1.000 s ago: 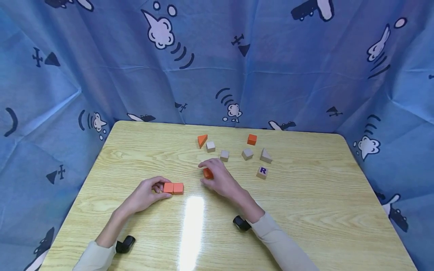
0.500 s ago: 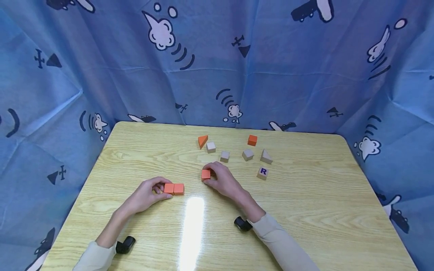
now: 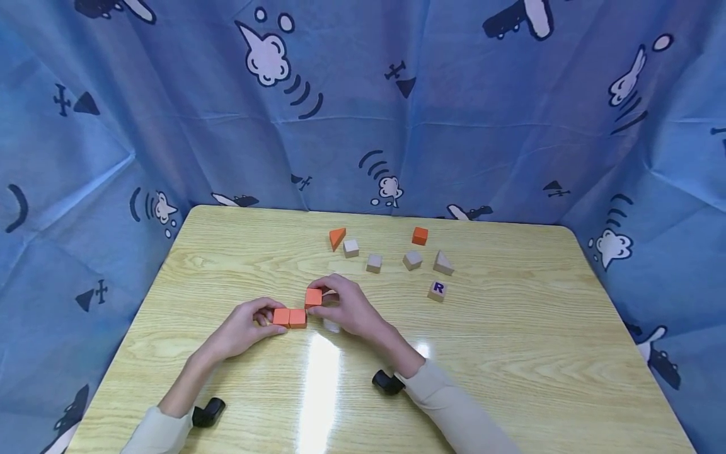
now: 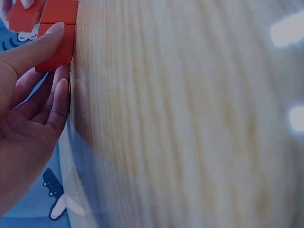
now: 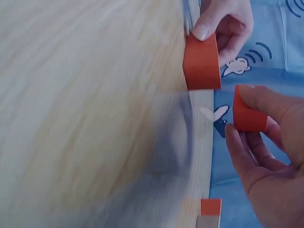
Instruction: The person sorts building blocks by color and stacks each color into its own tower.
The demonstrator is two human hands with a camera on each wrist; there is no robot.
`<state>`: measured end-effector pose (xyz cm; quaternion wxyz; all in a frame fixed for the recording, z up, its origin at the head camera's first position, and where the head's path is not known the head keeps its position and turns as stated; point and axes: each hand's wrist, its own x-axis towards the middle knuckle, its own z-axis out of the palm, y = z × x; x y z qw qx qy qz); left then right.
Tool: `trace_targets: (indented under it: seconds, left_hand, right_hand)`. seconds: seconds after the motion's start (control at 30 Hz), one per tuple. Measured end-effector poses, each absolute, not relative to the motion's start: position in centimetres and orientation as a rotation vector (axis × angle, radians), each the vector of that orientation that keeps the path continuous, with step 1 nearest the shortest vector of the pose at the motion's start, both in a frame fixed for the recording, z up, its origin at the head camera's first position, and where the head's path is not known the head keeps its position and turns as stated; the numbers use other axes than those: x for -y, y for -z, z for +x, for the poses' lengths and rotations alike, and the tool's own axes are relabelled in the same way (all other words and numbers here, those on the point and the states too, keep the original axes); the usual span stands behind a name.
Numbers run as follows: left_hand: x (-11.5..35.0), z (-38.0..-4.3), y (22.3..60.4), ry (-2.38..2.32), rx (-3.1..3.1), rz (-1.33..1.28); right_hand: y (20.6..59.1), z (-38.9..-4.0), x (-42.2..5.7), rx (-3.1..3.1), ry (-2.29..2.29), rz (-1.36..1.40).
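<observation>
Two orange cubes stand side by side on the table. My left hand (image 3: 244, 325) pinches the left cube (image 3: 281, 318) between thumb and fingers, its thumb lying along the near side in the left wrist view. The right cube (image 3: 297, 319) touches it face to face. My right hand (image 3: 353, 310) pinches a third orange cube (image 5: 250, 117) by its sides, with the thumb on one side and fingers on the other. In the right wrist view this cube hangs above the table, apart from the standing pair, a little to their right and higher.
Towards the back lie an orange triangular block (image 3: 337, 238), another orange cube (image 3: 420, 236), several plain wooden cubes such as one (image 3: 374, 263) in the middle, and a wooden triangular block (image 3: 443, 262). A cube marked R (image 3: 437, 291) stands at the right. A blue curtain (image 3: 363, 107) surrounds the table.
My right hand first reached round the third cube, then took hold of it and carried it left, raised, to beside the pair. My left hand stays in place on its cube.
</observation>
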<state>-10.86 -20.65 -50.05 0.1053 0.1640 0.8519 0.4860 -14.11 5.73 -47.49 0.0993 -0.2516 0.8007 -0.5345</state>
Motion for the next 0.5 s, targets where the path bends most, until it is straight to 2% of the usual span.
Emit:
trace_targets:
  seconds: [0.5]
  left_hand:
    - [20.7,-10.9,50.1,-1.446,-2.492,0.504]
  right_hand:
    - [47.3,-13.3,-2.6,-2.369,1.484,-0.894]
